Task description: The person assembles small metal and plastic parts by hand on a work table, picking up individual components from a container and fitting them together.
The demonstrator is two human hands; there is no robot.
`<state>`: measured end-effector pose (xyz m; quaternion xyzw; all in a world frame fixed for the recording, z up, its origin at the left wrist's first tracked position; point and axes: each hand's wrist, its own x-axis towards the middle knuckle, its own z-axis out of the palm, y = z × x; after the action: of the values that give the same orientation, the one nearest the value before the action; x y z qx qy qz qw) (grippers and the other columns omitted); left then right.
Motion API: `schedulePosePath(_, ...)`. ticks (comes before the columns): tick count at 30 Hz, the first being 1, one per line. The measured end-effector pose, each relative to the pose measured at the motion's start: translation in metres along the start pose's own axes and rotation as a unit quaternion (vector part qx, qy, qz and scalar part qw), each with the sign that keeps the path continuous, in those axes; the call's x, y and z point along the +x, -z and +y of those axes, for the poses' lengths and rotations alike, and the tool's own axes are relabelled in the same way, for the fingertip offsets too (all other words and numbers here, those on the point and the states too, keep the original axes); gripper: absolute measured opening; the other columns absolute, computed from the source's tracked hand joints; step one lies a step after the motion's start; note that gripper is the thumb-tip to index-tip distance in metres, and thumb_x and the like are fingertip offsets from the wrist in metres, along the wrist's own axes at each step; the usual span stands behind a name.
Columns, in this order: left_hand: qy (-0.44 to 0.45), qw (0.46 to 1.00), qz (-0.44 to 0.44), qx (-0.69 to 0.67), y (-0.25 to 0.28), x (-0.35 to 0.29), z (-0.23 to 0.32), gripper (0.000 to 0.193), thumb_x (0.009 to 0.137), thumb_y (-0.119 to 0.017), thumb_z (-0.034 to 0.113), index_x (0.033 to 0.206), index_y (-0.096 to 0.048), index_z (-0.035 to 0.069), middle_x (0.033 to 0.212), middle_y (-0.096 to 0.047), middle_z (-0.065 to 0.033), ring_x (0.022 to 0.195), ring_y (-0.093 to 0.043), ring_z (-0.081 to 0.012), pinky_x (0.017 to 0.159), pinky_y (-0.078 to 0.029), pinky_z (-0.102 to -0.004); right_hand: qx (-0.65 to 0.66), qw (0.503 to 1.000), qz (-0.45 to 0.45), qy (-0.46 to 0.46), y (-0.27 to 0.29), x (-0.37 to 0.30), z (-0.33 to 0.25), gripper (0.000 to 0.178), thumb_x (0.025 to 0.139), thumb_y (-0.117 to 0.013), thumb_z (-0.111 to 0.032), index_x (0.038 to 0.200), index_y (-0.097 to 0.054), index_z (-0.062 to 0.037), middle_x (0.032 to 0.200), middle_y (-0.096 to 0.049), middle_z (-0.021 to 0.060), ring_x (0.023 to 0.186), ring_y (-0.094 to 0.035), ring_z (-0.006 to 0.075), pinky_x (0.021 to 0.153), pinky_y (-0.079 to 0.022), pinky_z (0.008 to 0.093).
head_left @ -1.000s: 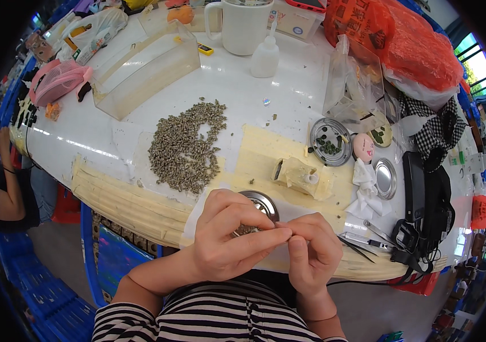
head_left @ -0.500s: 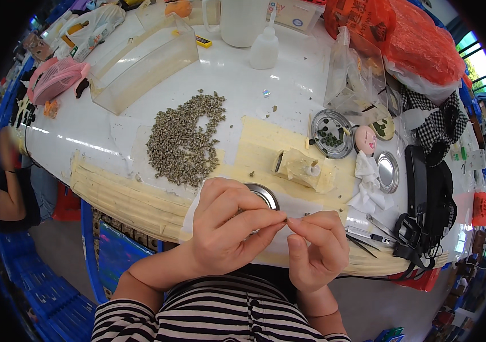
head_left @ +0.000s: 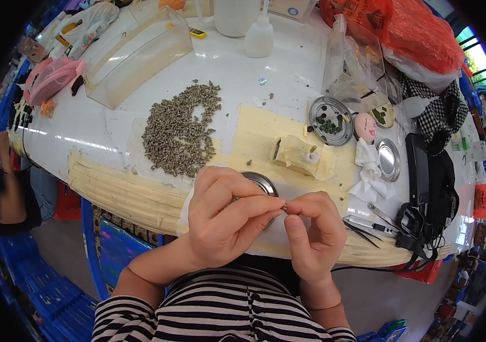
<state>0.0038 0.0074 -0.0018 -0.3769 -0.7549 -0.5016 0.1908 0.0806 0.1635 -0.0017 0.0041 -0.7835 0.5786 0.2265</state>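
– Higher in view than half a second before: left hand (head_left: pixel 217 222), right hand (head_left: pixel 318 236), table (head_left: pixel 291 80) also.
– Holding what?
– With left thumb and index, pinching small metallic piece (head_left: pixel 284 207); with right index, seemingly touching it, right thumb apart, half open. Partly behind left hand: metal dish (head_left: pixel 271 183).

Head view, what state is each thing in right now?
Left hand, pinching a tiny piece.
Right hand, at the same piece, grip unclear.
Near silver dish, partly hidden behind left hand.
Small metallic pieces, heaped loosely.
Far silver dish, uncovered, holding dark green bits.
Squeeze bottle, upright.
White tissue, crumpled.
Red bag, creased.
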Motion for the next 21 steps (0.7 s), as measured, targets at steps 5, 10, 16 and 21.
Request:
schedulePosePath(5,0.004,1.0,0.004,0.008,0.0002,0.0008,0.0011,0.025,0.068,-0.082,0.008,0.092,-0.075,0.009,0.083,-0.062,-0.0004,0.078,-0.056,-0.0203,0.07,-0.041,-0.0324,-0.032,0.998,0.044,0.044,0.001,-0.0008,-0.0017,0.021,0.081,-0.075,0.0,0.101,-0.073,0.0008,0.089,-0.066,0.0108,0.078,-0.062,0.0201,0.069,-0.048,0.0272)
schedulePosePath(10,0.004,1.0,0.005,0.004,-0.0005,0.0007,0.0001,0.025,0.068,-0.082,0.008,0.091,-0.075,0.009,0.082,-0.062,-0.0004,0.078,-0.056,-0.0202,0.069,-0.041,-0.0323,-0.05,0.997,0.026,0.045,0.0007,-0.0006,-0.0022,0.022,0.08,-0.075,0.0,0.102,-0.073,0.0006,0.088,-0.066,0.0102,0.078,-0.061,0.0208,0.069,-0.048,0.0277)
schedulePosePath(16,0.002,1.0,0.002,0.003,0.0003,0.0013,0.0006,0.024,0.068,-0.082,0.008,0.092,-0.075,0.009,0.082,-0.062,-0.0001,0.077,-0.056,-0.0201,0.069,-0.041,-0.0316,-0.044,0.998,0.013,0.033,-0.0005,0.0009,-0.0019,0.02,0.081,-0.074,0.0,0.101,-0.073,0.0009,0.089,-0.066,0.0102,0.078,-0.061,0.0212,0.069,-0.049,0.0285)
schedulePosePath(21,-0.005,1.0,0.002,0.002,0.0001,0.0002,-0.0001,0.026,0.068,-0.082,0.009,0.094,-0.076,0.01,0.083,-0.063,0.0003,0.077,-0.056,-0.0199,0.07,-0.041,-0.0317,-0.024,1.0,-0.003,0.01,-0.0012,0.0002,0.0,0.017,0.084,-0.073,-0.002,0.101,-0.072,0.0015,0.089,-0.066,0.0108,0.078,-0.061,0.0207,0.07,-0.049,0.0282)
